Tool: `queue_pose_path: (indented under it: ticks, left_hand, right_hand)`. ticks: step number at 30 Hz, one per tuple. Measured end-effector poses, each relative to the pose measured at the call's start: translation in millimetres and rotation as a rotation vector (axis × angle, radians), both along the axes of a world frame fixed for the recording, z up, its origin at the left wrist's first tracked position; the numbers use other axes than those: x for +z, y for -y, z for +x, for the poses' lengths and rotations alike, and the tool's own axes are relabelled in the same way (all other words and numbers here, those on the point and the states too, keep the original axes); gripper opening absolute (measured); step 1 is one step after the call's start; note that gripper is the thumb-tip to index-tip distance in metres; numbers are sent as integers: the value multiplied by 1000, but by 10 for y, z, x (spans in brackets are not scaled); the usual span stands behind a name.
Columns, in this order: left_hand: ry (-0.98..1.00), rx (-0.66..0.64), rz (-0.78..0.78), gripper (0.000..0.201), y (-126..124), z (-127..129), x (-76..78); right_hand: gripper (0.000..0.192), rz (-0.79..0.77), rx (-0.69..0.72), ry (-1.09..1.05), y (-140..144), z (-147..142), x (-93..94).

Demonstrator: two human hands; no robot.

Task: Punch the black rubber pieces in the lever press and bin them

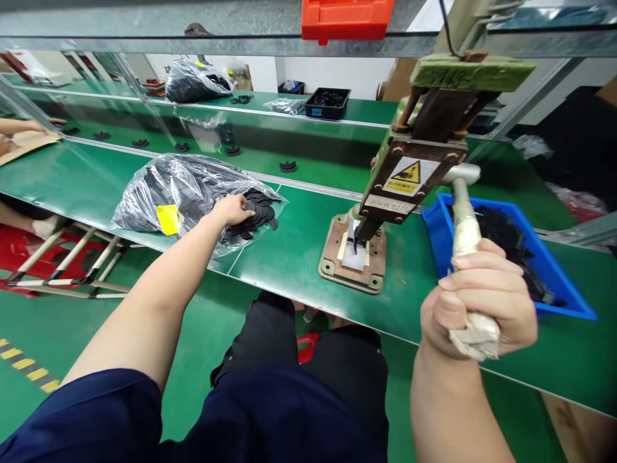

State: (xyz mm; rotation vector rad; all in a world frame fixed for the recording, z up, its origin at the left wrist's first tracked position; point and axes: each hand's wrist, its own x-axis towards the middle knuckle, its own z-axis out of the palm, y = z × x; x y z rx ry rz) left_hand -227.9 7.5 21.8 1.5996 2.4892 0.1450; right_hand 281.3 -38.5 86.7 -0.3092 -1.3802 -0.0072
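My right hand is closed around the press lever, a handle wrapped in pale tape at the right side of a green hand press. Under the press's ram, a small metal plate sits on the base. My left hand is at the mouth of a clear plastic bag, fingers bent and closed on one of the flat black curved pieces spilling out there. The fingertips partly hide that piece. A yellow label is on the bag.
To the right of the press stands a blue bin of black parts. Several black curved pieces lie spaced out behind the rail. A black tray and another bag rest farther back. Another person's hand shows at far left.
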Motion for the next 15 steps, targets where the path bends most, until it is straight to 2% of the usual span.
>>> queue_pose_path:
  ticks: [5,9,12,15]
  left_hand:
    - [79,-19,114,50,0,27,-16]
    - [141,-26,343,47,76,361,128]
    - [231,-206,395,40,154,814,218]
    - [265,-422,366,27,207,1259,198]
  right_hand:
    - [37,-24,-1,9,45,-18,22]
    - [29,-31,-14,28,81,-36,35]
    - [29,-32,-26,17,92,-50,48]
    - [29,-35,-34,32,95,-49,59]
